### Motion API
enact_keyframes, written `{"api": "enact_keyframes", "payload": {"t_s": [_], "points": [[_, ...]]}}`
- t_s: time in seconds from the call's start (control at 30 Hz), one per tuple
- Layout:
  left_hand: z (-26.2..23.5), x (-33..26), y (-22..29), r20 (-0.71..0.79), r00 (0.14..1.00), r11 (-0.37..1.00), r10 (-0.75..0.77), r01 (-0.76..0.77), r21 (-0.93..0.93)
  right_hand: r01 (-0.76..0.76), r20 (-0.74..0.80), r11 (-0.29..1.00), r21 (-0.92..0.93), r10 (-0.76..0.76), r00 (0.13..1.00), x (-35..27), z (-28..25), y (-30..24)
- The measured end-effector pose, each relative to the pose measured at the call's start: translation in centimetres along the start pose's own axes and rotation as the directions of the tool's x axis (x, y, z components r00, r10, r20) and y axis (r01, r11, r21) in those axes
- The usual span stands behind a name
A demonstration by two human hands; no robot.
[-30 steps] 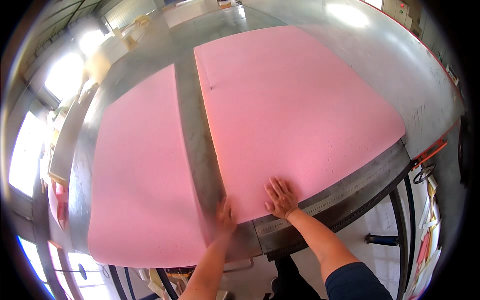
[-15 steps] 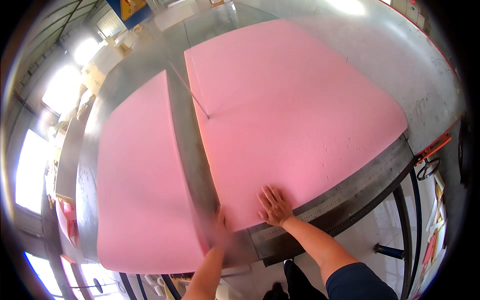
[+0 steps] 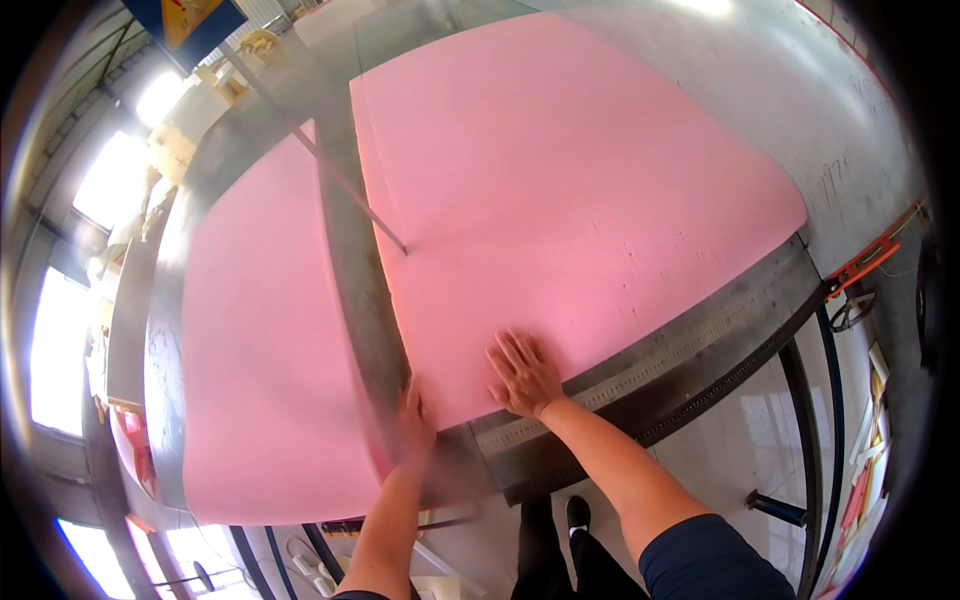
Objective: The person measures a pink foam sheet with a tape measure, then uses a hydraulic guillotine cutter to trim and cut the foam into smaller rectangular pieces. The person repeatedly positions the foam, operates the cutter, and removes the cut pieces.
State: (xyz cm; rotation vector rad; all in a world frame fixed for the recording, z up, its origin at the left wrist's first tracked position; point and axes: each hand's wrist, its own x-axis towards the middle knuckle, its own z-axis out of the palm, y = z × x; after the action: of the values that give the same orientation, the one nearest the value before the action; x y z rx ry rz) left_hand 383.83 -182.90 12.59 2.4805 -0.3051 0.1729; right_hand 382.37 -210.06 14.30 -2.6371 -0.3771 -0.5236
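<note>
A large pink foam sheet (image 3: 570,170) lies on the grey metal table (image 3: 740,85). My right hand (image 3: 525,372) rests flat on it by the near edge, fingers spread. At the sheet's near left corner is my left hand (image 3: 414,410), its fingers stretched along the left edge; the wrist is blurred. Left of a narrow gap lies a second pink foam sheet (image 3: 262,330). A thin metal rod or blade (image 3: 365,205) slants down in view and meets the first sheet just inside its left edge. From there a fine line runs to the far edge.
A ruler strip (image 3: 640,378) runs along the table's near edge, above a dark rail with table legs below. An orange-red bar (image 3: 865,265) sits at the right corner. A blue panel with a yellow sign (image 3: 190,20) stands far left. Light blocks (image 3: 175,145) are piled beyond the table.
The whole view has shifted, with table, sheets and hands now higher and slightly left. Both hands keep their places on the first sheet. More of the rod and the blue panel shows.
</note>
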Motion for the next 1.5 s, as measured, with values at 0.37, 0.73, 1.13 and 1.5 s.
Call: {"api": "enact_keyframes", "payload": {"t_s": [0.37, 0.73, 1.13, 1.5], "points": [[1.4, 13.3, -4.7, -0.041, 0.987, 0.986, 0.153, -0.155, -0.056, -0.040, -0.023, 0.999, 0.027, 0.040, 0.999, 11.3, 5.3, 4.8], [3.2, 25.0, -9.7, 0.005, 0.991, 0.987, 0.134, -0.133, -0.090, -0.068, -0.006, 0.998, 0.017, 0.068, 0.998, 21.4, 11.0, 9.3], [5.2, 34.7, -13.6, 0.086, 0.992, 0.993, 0.092, -0.084, -0.088, -0.109, -0.053, 0.993, 0.050, 0.111, 0.992, 29.3, 16.3, 13.2], [7.5, 40.9, -17.0, 0.113, 0.992, 0.999, 0.050, -0.051, 0.009, -0.122, 0.020, 0.992, -0.022, 0.122, 0.992, 34.6, 19.1, 16.5]]}}
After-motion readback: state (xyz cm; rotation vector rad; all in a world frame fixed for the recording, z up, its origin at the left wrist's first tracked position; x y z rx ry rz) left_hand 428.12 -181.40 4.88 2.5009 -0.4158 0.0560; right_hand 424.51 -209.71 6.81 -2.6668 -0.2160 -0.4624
